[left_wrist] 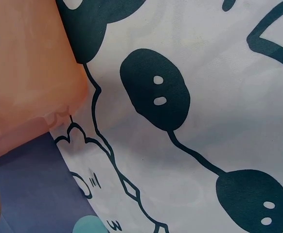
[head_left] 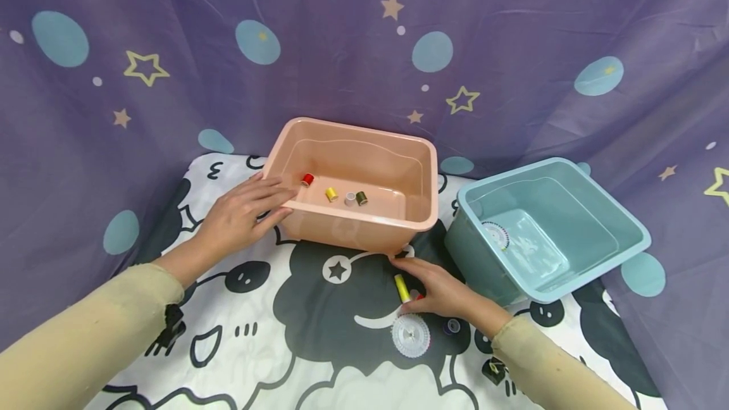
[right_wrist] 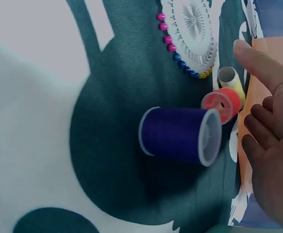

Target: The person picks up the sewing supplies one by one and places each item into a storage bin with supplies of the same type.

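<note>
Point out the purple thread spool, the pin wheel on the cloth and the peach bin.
Purple thread spool (right_wrist: 176, 135): right wrist view, middle of the wound thread.
Pin wheel (head_left: 411, 335): head view, centre of the disc.
Peach bin (head_left: 347, 229): head view, outer front wall.

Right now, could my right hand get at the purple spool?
Probably yes: the purple spool lies uncovered on the cloth, close to your right hand, which holds nothing.
</note>
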`<move>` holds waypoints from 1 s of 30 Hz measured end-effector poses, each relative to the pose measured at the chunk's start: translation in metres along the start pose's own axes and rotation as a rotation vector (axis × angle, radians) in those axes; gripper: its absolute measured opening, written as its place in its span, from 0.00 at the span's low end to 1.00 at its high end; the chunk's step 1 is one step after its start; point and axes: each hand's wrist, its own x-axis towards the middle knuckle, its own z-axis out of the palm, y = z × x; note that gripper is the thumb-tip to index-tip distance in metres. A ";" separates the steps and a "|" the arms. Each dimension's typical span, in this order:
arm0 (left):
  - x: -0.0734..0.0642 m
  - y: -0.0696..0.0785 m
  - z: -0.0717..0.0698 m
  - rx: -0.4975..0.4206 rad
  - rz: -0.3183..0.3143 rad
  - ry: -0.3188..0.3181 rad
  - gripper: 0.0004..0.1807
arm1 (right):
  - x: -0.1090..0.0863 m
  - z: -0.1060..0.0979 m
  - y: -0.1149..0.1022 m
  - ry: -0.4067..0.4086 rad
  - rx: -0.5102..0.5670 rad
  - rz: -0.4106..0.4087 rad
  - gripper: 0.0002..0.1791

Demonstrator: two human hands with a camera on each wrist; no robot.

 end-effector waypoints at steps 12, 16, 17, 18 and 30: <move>0.001 0.000 0.001 0.000 0.002 0.006 0.24 | -0.002 0.006 0.008 -0.004 -0.028 0.017 0.43; 0.002 0.000 0.001 0.002 0.004 0.004 0.24 | -0.003 0.007 0.008 0.010 -0.036 0.019 0.40; 0.002 0.000 0.001 0.001 0.003 0.004 0.24 | -0.003 0.007 0.008 0.017 -0.038 0.019 0.39; 0.002 0.000 0.001 0.001 0.003 0.004 0.24 | -0.003 0.007 0.008 0.025 -0.038 0.018 0.39; 0.000 -0.001 0.001 -0.006 0.007 0.013 0.24 | -0.003 0.008 0.000 0.118 0.046 0.064 0.36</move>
